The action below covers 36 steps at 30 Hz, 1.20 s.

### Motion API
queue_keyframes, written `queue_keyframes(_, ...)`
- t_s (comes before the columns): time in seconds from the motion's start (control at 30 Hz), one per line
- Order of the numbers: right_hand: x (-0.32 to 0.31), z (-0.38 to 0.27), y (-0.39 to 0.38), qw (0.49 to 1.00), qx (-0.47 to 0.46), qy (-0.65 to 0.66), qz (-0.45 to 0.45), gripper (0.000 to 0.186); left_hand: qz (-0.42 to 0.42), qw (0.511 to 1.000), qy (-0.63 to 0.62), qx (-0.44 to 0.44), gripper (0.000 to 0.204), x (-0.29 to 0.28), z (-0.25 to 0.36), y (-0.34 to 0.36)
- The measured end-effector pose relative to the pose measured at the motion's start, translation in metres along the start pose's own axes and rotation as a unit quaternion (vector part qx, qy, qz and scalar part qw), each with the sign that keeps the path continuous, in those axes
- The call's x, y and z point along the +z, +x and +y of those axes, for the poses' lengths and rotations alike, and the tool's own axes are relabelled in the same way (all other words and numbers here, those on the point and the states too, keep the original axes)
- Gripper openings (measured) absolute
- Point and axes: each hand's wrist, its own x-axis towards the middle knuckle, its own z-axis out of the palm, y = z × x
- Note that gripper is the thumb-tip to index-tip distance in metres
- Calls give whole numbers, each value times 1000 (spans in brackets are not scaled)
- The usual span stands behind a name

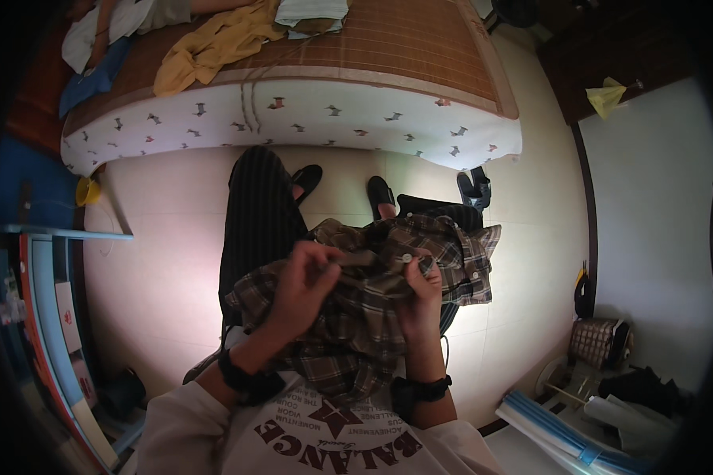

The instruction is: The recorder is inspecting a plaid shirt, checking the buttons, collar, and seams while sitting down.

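Note:
A brown plaid shirt lies bunched across my lap, over dark striped trousers. My left hand is closed in a pinch at the shirt's upper middle, where a strip of the cloth looks blurred. Opposite it, my right hand grips the shirt's edge between thumb and fingers. Just above that thumb sits a white button. The shirt's right part spreads past my right hand over my knee, with another pale button showing on it. Folds hide some of my fingertips.
Ahead stands a bed with a brown mat, a yellow garment and folded clothes; a person lies at its far left. Slippers rest on the floor near its right end. A blue-edged shelf is at my left, a checked bag at right.

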Motion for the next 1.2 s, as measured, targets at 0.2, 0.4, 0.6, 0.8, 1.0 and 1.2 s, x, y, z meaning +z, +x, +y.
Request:
queue_keyframes(0.2, -1, -2, 1, 976, -84, -96, -178, 21, 130, 976, -102, -144, 16, -14, -6, 12)
queue_keyframes(0.4, -4, -33, 9, 984, -22, -176, 0, 23, 361, 914, -184, -17, 17, -58, 31, 35)
queue_keyframes(0.6, -36, -72, 17, 436, -349, -815, 154, 38, 525, 821, -196, 112, 20, -160, 27, 54)
queue_keyframes(0.8, -82, -92, 18, 611, -115, -750, 225, 39, 481, 845, -234, 16, 50, -254, -65, 38)
queue_keyframes(1.0, -82, -93, 23, 915, -279, -194, 219, 13, 301, 947, 103, 40, 42, -150, -13, 61)
queue_keyframes(1.2, -93, -91, 23, 858, -312, -321, 252, 16, -164, 843, 500, 110, 32, -71, 3, 43)
